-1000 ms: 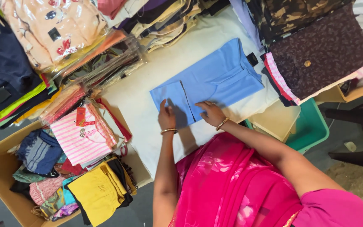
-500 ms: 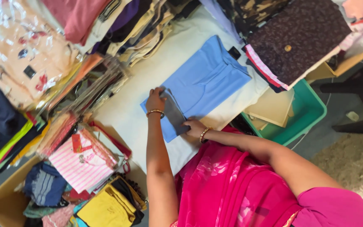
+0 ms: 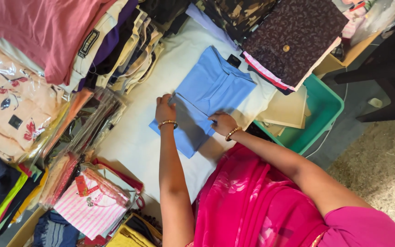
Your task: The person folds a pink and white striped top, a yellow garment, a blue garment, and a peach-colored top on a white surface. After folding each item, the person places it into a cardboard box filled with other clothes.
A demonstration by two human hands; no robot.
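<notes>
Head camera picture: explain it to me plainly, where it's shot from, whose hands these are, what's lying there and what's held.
The camera sits on a person's head and looks down at their own bare hands. The left hand and right hand press on a folded light blue shirt, the left taking a grip on a fold. The shirt lies on a white cloth-covered table. Around it are stacks of folded clothes, a pink striped packaged garment and a green plastic tub holding cardboard sheets.

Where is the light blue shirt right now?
In the head view, the light blue shirt lies mid-frame on the white cloth, under both hands: left hand on its left edge, right hand on its near edge.
</notes>
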